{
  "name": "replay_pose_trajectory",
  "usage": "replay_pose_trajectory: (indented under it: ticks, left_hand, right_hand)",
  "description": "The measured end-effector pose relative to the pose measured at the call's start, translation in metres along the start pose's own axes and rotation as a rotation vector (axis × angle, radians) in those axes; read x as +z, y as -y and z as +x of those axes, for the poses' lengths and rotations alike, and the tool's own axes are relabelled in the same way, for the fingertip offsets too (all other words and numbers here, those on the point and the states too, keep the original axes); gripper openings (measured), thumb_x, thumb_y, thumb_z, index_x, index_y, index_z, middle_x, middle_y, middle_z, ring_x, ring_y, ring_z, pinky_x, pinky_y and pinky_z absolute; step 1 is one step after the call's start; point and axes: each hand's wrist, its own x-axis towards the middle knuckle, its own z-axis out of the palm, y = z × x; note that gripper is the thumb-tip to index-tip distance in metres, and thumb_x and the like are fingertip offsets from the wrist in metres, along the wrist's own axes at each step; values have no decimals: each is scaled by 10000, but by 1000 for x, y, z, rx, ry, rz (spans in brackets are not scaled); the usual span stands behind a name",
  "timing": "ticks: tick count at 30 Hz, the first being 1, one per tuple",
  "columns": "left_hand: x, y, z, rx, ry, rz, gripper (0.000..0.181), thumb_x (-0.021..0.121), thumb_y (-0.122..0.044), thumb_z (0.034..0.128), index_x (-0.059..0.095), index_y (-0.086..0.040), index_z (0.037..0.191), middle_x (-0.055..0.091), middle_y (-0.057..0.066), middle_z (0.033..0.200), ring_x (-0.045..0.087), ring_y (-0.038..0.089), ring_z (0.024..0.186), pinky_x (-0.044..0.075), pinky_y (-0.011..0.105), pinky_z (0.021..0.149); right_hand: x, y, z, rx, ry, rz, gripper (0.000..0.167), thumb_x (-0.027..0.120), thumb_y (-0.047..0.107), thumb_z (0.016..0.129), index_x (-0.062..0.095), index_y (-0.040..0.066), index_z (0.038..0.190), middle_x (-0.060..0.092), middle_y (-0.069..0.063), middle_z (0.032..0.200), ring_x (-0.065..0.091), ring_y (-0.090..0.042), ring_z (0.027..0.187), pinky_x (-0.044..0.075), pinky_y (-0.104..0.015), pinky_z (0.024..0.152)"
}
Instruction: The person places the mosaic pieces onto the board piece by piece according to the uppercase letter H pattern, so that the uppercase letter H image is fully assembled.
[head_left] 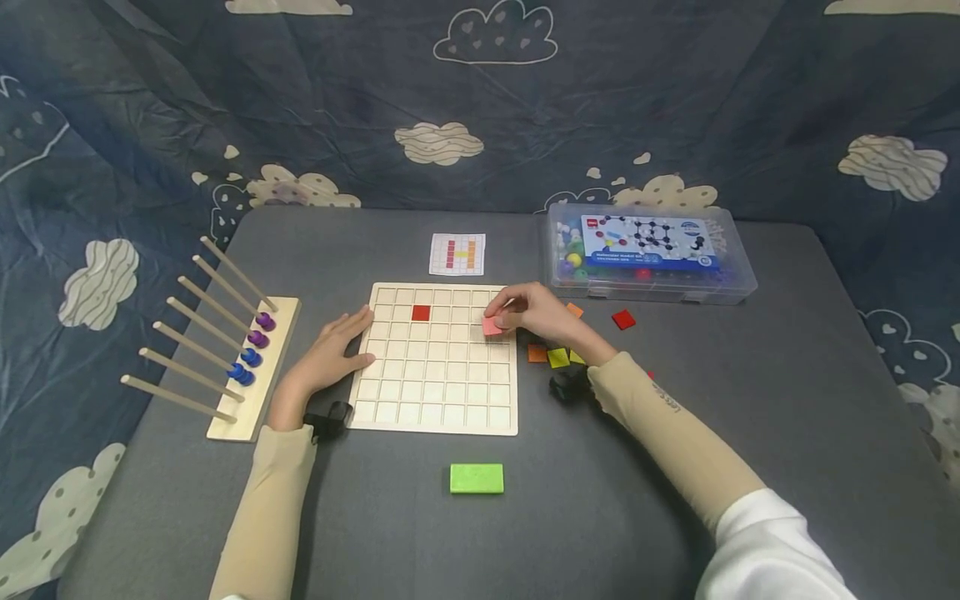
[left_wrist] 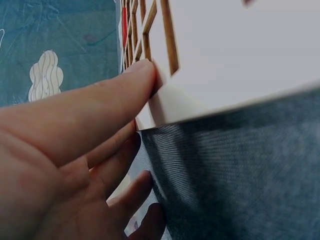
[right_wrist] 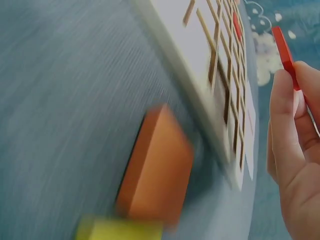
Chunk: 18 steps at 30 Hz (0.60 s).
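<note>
A wooden grid board [head_left: 435, 421] lies flat on the table, with one red square tile [head_left: 421, 313] in a cell near its upper left. My right hand [head_left: 536, 312] pinches a red tile [head_left: 491, 327], pinkish in the head view, over the board's upper right; in the right wrist view that tile [right_wrist: 284, 51] stands on edge between the fingertips. My left hand [head_left: 330, 354] rests at the board's left edge, fingers extended; the left wrist view shows its thumb [left_wrist: 120, 95] on the rim. A small pattern card [head_left: 442, 268] with coloured squares lies behind the board.
Orange [head_left: 537, 353], yellow [head_left: 558, 358] and red tiles [head_left: 623, 319] lie right of the board. A clear plastic case [head_left: 720, 287] stands at the back right. On the left is a peg stand [head_left: 281, 346] with purple and blue beads; a green block [head_left: 477, 479] lies in front.
</note>
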Motion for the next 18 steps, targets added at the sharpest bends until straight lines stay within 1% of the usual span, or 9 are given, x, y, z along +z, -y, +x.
replay_pose_trajectory:
  ticks: [3, 7, 11, 14, 18]
  left_hand:
    - [0, 1, 1, 7, 2, 7, 675, 611, -112, 926, 256, 61, 1473, 177, 227, 1546, 68, 456, 1402, 106, 639, 1071]
    - [0, 3, 1, 15, 5, 10, 671, 606, -113, 932, 252, 63, 1473, 170, 230, 1548, 65, 460, 1400, 102, 646, 1067]
    - [0, 4, 1, 15, 8, 9, 671, 602, -119, 936, 247, 60, 1476, 164, 228, 1549, 59, 461, 1400, 100, 651, 1064]
    - [0, 3, 1, 13, 10, 9, 674, 605, -119, 933, 248, 61, 1475, 165, 229, 1549, 61, 463, 1399, 102, 651, 1063]
    - [0, 3, 2, 9, 11, 12, 681, 609, -125, 932, 245, 58, 1477, 166, 229, 1548, 64, 463, 1399, 107, 654, 1061]
  right_hand:
    - [14, 5, 12, 9, 0, 30, 148, 621, -38, 860, 710, -12, 975, 691, -119, 920, 646, -239, 776, 495, -338, 666]
    - [33, 13, 27, 27, 0, 53, 147, 614, -50, 857, 708, -16, 965, 685, -121, 934, 659, -201, 800, 491, -283, 674]
    - [49, 20, 39, 39, -21, 7, 142, 613, -53, 837, 712, -3, 927, 680, -94, 959, 622, -143, 758, 481, -250, 692]
    - [59, 24, 47, 49, -39, -46, 133, 628, -49, 815, 716, 11, 896, 688, -67, 908, 571, -119, 703, 444, -237, 653]
    - [70, 26, 55, 60, -45, -94, 123, 648, -46, 806, 721, 22, 877, 675, -46, 819, 555, -111, 692, 434, -222, 652]
